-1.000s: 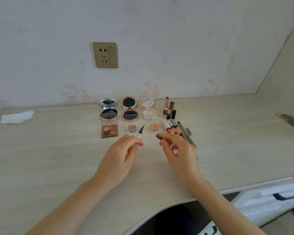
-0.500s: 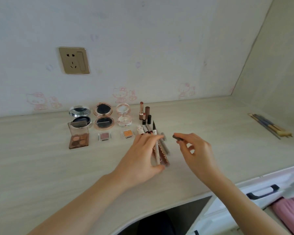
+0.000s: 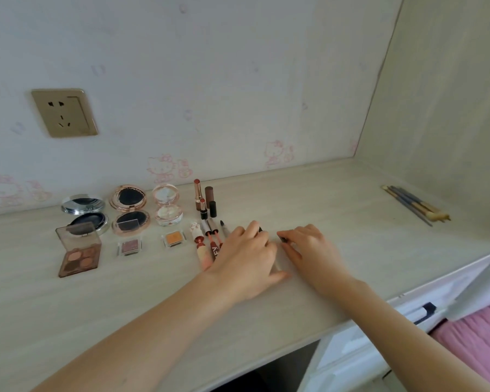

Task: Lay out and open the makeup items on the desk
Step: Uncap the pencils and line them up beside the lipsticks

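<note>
The pale wooden desk (image 3: pixel 309 199) carries nearly the whole set already, ranged along the wall to the left: a silver compact (image 3: pixel 83 212), a rose-gold compact (image 3: pixel 129 211) and a clear highlighter pot (image 3: pixel 167 205) all stand with lids up, an open eyeshadow palette (image 3: pixel 78 251) lies in front of them, and two small single shadows (image 3: pixel 129 247) (image 3: pixel 174 239) sit just beside it. A cluster of uncapped lipsticks (image 3: pixel 204 199) stands behind a row of lip glosses and pens (image 3: pixel 207 244) laid side by side. Half a second ago the left hand (image 3: pixel 245 260) held the uncapped eyeliner pen upright above that row; now it has come down flat at the right end of the row, fingers curled over the pen (image 3: pixel 260 229), whose dark tip just shows past the knuckles, touching or nearly touching the desk. The right hand (image 3: pixel 309 250), which was lifted, now rests close beside it and pinches the small dark cap (image 3: pixel 282 239) between thumb and forefinger. I judge the liner is being set in its place, with the cap to follow next to it. A bundle of brushes (image 3: pixel 416 205) lies well apart at the far right, seemingly not yet laid out with the rest.
</note>
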The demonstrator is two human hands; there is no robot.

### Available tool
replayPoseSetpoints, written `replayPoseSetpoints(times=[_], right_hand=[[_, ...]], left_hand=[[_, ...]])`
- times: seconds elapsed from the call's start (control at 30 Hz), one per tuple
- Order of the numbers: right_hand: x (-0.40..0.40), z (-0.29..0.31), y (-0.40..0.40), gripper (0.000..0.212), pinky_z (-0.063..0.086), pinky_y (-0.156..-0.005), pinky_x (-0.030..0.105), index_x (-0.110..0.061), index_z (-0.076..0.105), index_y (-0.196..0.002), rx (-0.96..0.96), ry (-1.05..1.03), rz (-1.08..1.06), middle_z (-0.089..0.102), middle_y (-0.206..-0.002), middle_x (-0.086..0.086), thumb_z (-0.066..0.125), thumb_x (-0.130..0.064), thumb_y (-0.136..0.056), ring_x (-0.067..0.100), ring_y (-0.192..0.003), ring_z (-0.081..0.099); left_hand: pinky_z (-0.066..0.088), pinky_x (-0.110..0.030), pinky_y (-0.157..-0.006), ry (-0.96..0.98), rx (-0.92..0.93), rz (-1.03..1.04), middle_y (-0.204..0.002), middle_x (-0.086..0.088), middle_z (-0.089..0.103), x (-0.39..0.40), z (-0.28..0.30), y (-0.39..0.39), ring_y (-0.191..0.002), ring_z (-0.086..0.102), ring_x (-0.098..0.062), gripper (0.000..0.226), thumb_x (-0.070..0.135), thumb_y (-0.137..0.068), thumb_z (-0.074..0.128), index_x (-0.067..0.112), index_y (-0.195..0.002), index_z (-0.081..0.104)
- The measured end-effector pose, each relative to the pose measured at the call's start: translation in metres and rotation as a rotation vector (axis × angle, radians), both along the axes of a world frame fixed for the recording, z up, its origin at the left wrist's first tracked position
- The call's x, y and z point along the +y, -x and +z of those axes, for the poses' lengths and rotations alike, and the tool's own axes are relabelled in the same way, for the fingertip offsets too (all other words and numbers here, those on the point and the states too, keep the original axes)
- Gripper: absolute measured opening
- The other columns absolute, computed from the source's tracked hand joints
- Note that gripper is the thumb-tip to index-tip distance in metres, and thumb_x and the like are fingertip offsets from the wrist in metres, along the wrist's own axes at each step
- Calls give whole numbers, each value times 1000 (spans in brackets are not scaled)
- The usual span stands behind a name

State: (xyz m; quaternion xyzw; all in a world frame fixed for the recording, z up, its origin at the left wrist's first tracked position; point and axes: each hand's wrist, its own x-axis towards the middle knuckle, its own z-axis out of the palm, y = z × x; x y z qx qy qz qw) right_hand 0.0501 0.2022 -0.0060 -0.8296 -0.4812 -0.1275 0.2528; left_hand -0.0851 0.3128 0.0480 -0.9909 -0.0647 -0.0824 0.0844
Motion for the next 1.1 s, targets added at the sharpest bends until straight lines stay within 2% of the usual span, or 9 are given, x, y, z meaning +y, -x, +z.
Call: replayPoseSetpoints(times=[0.13, 0.23, 0.4, 0.53, 0.63, 0.73, 0.83, 0.97, 1.1], right_hand=[[0, -2, -2, 22, 46, -68, 29, -19, 70, -110, -23, 7, 28, 66, -96, -1, 63, -20, -89, 24, -89, 56], [-2, -5, -4, 21, 50, -69, 33, -19, 72, -106, -16, -14, 49, 63, -98, -2, 68, -20, -86, 23, -86, 56], [-6, -5, -3, 25, 50, -85, 30, -20, 70, -113, -20, 7, 95, 63, -115, -3, 64, -18, -88, 21, -100, 59], [-9, -3, -1, 37, 43, -93, 23, -17, 62, -125, 36, 6, 93, 62, -123, -4, 56, -9, -89, 18, -113, 54], [-11, -5, -1, 35, 39, -93, 18, -16, 64, -123, 61, 10, 76, 63, -122, -5, 56, -8, -90, 16, -115, 53], [-7, -5, -3, 29, 42, -93, 21, -15, 67, -118, 61, 13, 93, 65, -119, -4, 57, -10, -91, 18, -112, 56], [0, -3, -5, 27, 47, -92, 29, -16, 68, -115, 66, 13, 113, 66, -117, -4, 58, -10, -91, 19, -111, 56], [13, 0, -7, 28, 47, -93, 30, -15, 68, -114, 104, 21, 137, 67, -116, -3, 57, -8, -90, 19, -110, 58], [30, 5, -7, 29, 44, -94, 26, -17, 67, -116, 165, 38, 175, 68, -114, -3, 56, -9, -90, 17, -107, 59]], left_hand=[[20, -34, -81, 23, 72, 60, -116, -2, 49, -2, 1, 2, -110, 29, -20, 60, 63, -92, 37, 15, -124, 55], [26, -34, -88, -1, 64, 26, -111, -2, 50, 4, -7, 0, -111, 31, -20, 67, 68, -90, 34, 14, -123, 56], [31, -32, -90, 9, -25, -16, -114, 2, 48, 11, -17, 4, -113, 34, -19, 69, 67, -88, 36, 15, -129, 53], [40, -31, -80, 66, -159, -48, -110, 8, 52, 13, -27, 11, -107, 44, -17, 55, 62, -85, 36, 23, -114, 64], [47, -30, -76, 76, -196, -40, -99, 11, 61, 13, -32, 12, -98, 53, -14, 50, 54, -82, 34, 25, -97, 71], [48, -24, -71, 102, -246, -16, -88, 16, 65, 11, -34, 10, -89, 59, -10, 44, 51, -78, 37, 28, -85, 74], [50, -26, -74, 144, -236, 5, -88, 15, 67, 12, -36, 9, -90, 61, -10, 44, 50, -77, 37, 27, -82, 74], [52, -32, -77, 188, -200, 85, -90, 12, 69, 18, -35, 4, -95, 61, -12, 46, 47, -77, 35, 23, -84, 74], [50, -30, -76, 191, -185, 97, -87, 12, 70, 25, -35, 2, -94, 61, -11, 27, 39, -75, 54, 23, -82, 74]])
